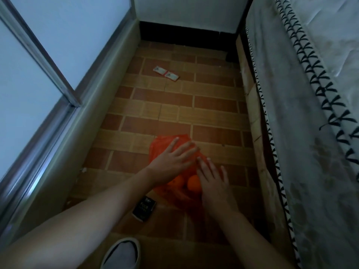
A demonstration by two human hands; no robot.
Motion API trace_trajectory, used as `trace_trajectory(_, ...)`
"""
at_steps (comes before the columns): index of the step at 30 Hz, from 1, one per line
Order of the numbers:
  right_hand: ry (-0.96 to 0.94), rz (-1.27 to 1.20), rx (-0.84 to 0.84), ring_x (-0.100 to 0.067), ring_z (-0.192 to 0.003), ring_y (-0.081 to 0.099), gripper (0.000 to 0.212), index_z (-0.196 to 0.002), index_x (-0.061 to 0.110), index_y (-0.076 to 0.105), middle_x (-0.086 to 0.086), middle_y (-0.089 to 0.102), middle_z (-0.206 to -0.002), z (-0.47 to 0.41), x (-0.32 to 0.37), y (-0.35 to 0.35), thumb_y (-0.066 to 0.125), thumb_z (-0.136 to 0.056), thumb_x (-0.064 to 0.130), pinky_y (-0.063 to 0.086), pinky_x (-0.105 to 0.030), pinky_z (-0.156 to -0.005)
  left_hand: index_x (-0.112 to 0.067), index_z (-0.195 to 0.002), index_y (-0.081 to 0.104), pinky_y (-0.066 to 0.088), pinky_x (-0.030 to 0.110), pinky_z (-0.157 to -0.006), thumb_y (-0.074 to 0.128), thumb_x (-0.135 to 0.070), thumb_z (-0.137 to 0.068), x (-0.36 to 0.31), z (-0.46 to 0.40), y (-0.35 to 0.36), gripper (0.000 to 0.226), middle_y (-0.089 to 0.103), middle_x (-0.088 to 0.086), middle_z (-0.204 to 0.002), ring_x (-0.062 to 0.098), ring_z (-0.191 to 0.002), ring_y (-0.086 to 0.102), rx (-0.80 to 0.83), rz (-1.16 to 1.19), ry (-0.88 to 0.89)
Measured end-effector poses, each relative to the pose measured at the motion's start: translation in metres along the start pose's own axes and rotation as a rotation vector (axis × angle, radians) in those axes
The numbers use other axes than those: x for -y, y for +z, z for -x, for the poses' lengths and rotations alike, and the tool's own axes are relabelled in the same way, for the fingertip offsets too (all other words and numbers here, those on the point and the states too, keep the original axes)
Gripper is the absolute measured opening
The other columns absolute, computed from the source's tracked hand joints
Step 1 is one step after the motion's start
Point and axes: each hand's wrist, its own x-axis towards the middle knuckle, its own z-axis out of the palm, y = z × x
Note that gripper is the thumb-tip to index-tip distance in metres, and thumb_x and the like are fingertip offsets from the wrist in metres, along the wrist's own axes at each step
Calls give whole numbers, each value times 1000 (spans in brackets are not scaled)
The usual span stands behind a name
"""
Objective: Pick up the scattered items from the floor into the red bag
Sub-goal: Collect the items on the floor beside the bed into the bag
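Plastic, thin and red, makes up the red bag point(165, 144), which lies slumped on the brick-patterned floor point(174, 105) in the narrow strip between the window wall and the bed, right in front of the person. It looks light, limp and crinkly, likely slippery under flat palms, so the sensible hold is a pinch at the mouth edge or handles, lifting the rim open rather than pressing the body. Two oranges point(193, 183) show through or inside it, round and firm, apt to roll if the bag tips; they add the only real weight. The left hand point(171, 160) lies spread across the upper part of the bag with fingers straight, and the right hand point(212, 179) rests beside the oranges with fingers likewise extended; neither grips anything. Outside the bag I count one dark box point(144, 208), small, stiff and easy to take by its sides, lying just beside the bag's near-left edge, and two white-and-red packets point(166, 73), flat and light, touching each other well apart from the bag toward the far wall. One slipper point(121, 253) shows at the bottom.
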Motion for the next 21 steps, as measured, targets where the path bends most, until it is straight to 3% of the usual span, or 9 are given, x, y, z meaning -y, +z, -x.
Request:
trace_trajectory(2, -27, 19, 60, -25, -162, -6, 93, -166, 21, 18, 1, -4, -176, -1, -3, 7, 68, -89, 19, 4, -58, -126, -19, -149, 52, 23, 70, -121, 59, -23, -94, 2, 5, 8, 55, 27, 13, -170, 38, -158, 19, 17, -72, 145)
trace_trajectory(6, 14, 58, 232, -23, -160, -16, 91, -167, 21, 8, 1, -12, -175, -2, -7, 19, 65, -97, 33, -3, -58, -126, -19, -155, 45, 7, 72, -123, 41, -25, -108, 23, -1, 15, 47, 9, 11, -175, 38, -161, -2, 350, -210, 246)
trace_trajectory(10, 33, 78, 353, -24, -158, -20, 74, -167, 14, 5, -2, -9, -175, 4, -9, 26, 44, -105, 21, 0, -58, -127, -20, -161, 36, 6, 73, -123, 34, -33, -111, 48, -21, 23, 52, 2, 8, -176, 39, -160, -8, 512, -376, 202)
trace_trajectory(13, 155, 39, 401, -25, -160, -13, 72, -166, 10, 4, -3, -4, -176, 7, -11, 31, 39, -104, 18, 2, -57, -127, -20, -164, 27, 7, 72, -123, 29, -38, -111, 52, -32, 26, 56, -3, 10, -175, 39, -160, -8, 586, -415, 84)
trace_trajectory(18, 381, -52, 344, -23, -162, -3, 71, -166, 12, 11, 0, 4, -175, 7, -22, 33, 42, -104, 26, 10, -54, -128, -19, -161, 37, 10, 73, -122, 35, -37, -111, 48, -38, 32, 53, -7, 13, -175, 39, -160, -8, 590, -256, -76)
trace_trajectory(21, 351, -89, 194, -23, -161, 6, 68, -164, 18, 25, 0, 12, -174, 6, -24, 24, 48, -100, 30, 12, -54, -128, -22, -151, 51, 4, 70, -123, 42, -28, -108, 40, -33, 19, 45, -4, 12, -175, 36, -161, -8, 401, -6, -67)
